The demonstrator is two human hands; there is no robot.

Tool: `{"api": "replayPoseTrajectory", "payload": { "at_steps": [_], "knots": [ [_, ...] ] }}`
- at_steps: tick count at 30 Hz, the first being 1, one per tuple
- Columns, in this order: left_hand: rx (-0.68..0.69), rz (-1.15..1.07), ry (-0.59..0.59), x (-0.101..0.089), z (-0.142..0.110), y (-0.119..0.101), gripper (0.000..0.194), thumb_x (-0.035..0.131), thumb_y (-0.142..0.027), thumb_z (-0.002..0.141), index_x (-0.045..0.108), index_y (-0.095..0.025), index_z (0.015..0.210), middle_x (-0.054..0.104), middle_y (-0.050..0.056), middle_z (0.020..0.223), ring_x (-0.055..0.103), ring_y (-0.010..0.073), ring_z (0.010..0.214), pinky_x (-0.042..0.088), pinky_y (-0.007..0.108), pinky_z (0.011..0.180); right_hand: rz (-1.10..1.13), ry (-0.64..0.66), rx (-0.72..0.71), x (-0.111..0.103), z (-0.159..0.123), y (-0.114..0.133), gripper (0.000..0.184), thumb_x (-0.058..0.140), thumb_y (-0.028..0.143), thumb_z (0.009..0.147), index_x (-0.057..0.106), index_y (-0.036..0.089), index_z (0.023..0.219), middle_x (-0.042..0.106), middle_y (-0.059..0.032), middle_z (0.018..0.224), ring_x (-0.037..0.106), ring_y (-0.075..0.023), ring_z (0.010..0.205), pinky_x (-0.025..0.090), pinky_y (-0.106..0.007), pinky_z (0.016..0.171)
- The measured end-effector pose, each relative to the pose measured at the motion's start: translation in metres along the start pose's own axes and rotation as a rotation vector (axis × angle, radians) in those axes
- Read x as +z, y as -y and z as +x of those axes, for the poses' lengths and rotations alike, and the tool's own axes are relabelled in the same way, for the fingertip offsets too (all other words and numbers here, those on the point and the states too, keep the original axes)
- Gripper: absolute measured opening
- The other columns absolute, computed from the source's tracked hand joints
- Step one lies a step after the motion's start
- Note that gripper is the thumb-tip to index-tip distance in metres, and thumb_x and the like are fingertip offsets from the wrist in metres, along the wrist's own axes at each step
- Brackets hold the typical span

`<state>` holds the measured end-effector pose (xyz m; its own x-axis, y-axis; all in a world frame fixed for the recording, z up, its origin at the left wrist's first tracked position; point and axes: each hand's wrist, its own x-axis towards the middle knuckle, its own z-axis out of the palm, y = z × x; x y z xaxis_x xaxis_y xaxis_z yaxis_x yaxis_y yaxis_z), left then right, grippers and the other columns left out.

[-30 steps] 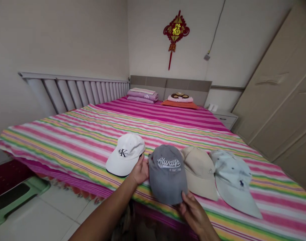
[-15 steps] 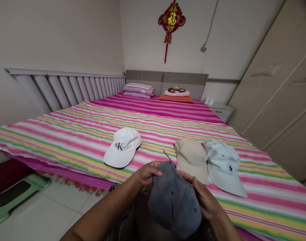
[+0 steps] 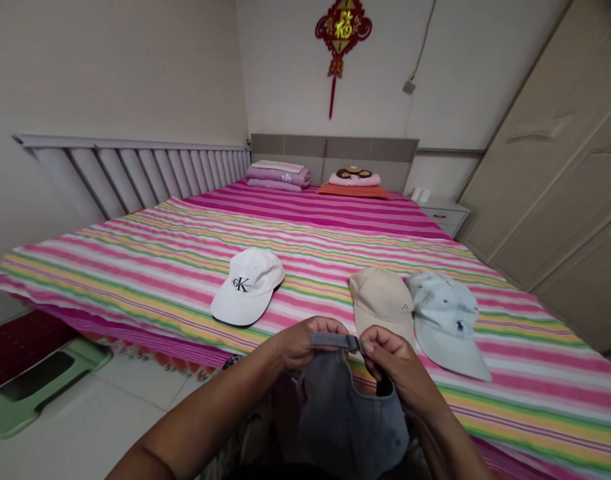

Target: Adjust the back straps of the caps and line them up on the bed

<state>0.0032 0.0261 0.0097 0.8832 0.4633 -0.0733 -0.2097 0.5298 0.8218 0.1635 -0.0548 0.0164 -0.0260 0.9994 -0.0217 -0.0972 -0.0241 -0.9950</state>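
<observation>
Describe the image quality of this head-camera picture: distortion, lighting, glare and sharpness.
In the head view, wide-angle distortion makes the wardrobe doors lean and the slatted rail splay; light is soft and even, with no glare; the white CK cap stays sharp, while the gray cap held by the left hand and right hand sits darker at the frame's bottom.

Left hand, right hand close together, fingertips pinched, forearms angled inward.

matt grey cloth cap, rough cloth strap, smooth white cloth cap
</observation>
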Motion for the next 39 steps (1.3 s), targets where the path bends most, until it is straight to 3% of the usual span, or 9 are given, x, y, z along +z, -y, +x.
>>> {"api": "replayPoseTrajectory", "payload": {
  "at_steps": [3,6,9,12,18,22,31,35,39],
  "knots": [
    [0.025,0.030,0.002,0.002,-0.001,0.001,0.037,0.080,-0.029,0.046,0.062,-0.009,0.072,0.061,0.003,0.061,0.054,0.0082,0.052,0.038,0.018,0.051,-0.132,-0.021,-0.082,0.001,-0.002,0.005,0.026,0.059,0.041,0.074,0.055,0.016,0.074,0.048,0.0042,0.051,0.042,-0.0074,0.043,0.033,-0.019,0.042],
    [0.045,0.092,-0.008,0.003,-0.003,0.001,0.034,0.078,-0.030,0.050,0.061,-0.011,0.071,0.060,0.002,0.061,0.052,0.0072,0.051,0.036,0.017,0.048,-0.431,-0.052,-0.376,0.004,-0.006,0.012,0.019,0.055,0.031,0.079,0.061,0.017,0.091,0.062,-0.0042,0.076,0.058,-0.0147,0.069,0.046,-0.025,0.061],
    [0.055,0.200,-0.032,0.002,-0.005,-0.001,0.028,0.076,-0.029,0.054,0.060,-0.011,0.069,0.059,0.000,0.061,0.050,0.0060,0.050,0.034,0.017,0.048,-0.764,-0.003,-0.649,0.006,-0.012,0.019,0.018,0.049,0.019,0.083,0.062,0.020,0.095,0.065,-0.0069,0.089,0.060,-0.0165,0.082,0.047,-0.027,0.070],
    [0.073,0.360,-0.075,0.001,-0.006,-0.005,0.024,0.073,-0.028,0.058,0.060,-0.011,0.070,0.057,-0.001,0.061,0.047,0.0047,0.050,0.032,0.016,0.048,-0.973,-0.014,-0.764,0.008,-0.016,0.022,0.021,0.045,0.015,0.084,0.061,0.019,0.098,0.066,-0.0070,0.085,0.061,-0.0163,0.077,0.047,-0.027,0.066],
    [0.056,0.475,-0.135,0.004,-0.008,-0.005,0.019,0.069,-0.027,0.061,0.061,-0.011,0.067,0.056,-0.001,0.058,0.045,0.0054,0.048,0.032,0.017,0.047,-1.147,-0.054,-0.597,0.011,-0.018,0.023,0.008,0.048,0.017,0.078,0.056,0.018,0.080,0.061,-0.0042,0.070,0.055,-0.0153,0.062,0.041,-0.025,0.054],
    [0.002,0.323,-0.155,0.008,-0.007,0.002,0.017,0.070,-0.024,0.057,0.059,-0.011,0.063,0.057,-0.001,0.055,0.047,0.0063,0.045,0.035,0.018,0.046,-0.943,0.042,-0.398,0.012,-0.016,0.028,0.008,0.051,0.013,0.069,0.047,0.020,0.065,0.051,0.0023,0.059,0.046,-0.0109,0.052,0.034,-0.021,0.048],
    [-0.027,0.176,-0.210,0.006,-0.010,0.017,0.017,0.071,-0.019,0.051,0.061,-0.010,0.060,0.056,0.000,0.050,0.048,0.0077,0.044,0.035,0.019,0.045,-0.645,0.103,-0.187,0.013,-0.019,0.024,0.012,0.055,0.020,0.071,0.048,0.018,0.061,0.044,0.0047,0.052,0.039,-0.0089,0.048,0.029,-0.020,0.045],
    [0.008,0.227,-0.230,0.005,-0.009,0.019,0.018,0.071,-0.022,0.054,0.059,-0.010,0.061,0.054,-0.001,0.051,0.045,0.0066,0.045,0.033,0.018,0.045,-0.727,0.042,-0.244,0.013,-0.020,0.017,0.008,0.053,0.016,0.072,0.050,0.018,0.065,0.049,0.0040,0.054,0.045,-0.0099,0.050,0.033,-0.020,0.046],
    [0.085,0.379,-0.253,0.005,-0.009,0.017,0.020,0.070,-0.027,0.059,0.058,-0.011,0.063,0.055,-0.001,0.056,0.045,0.0061,0.051,0.032,0.017,0.050,-0.969,-0.006,-0.468,0.014,-0.020,0.005,0.015,0.046,0.015,0.080,0.058,0.019,0.087,0.065,-0.0029,0.073,0.059,-0.0151,0.063,0.042,-0.024,0.056]
  ]
}}
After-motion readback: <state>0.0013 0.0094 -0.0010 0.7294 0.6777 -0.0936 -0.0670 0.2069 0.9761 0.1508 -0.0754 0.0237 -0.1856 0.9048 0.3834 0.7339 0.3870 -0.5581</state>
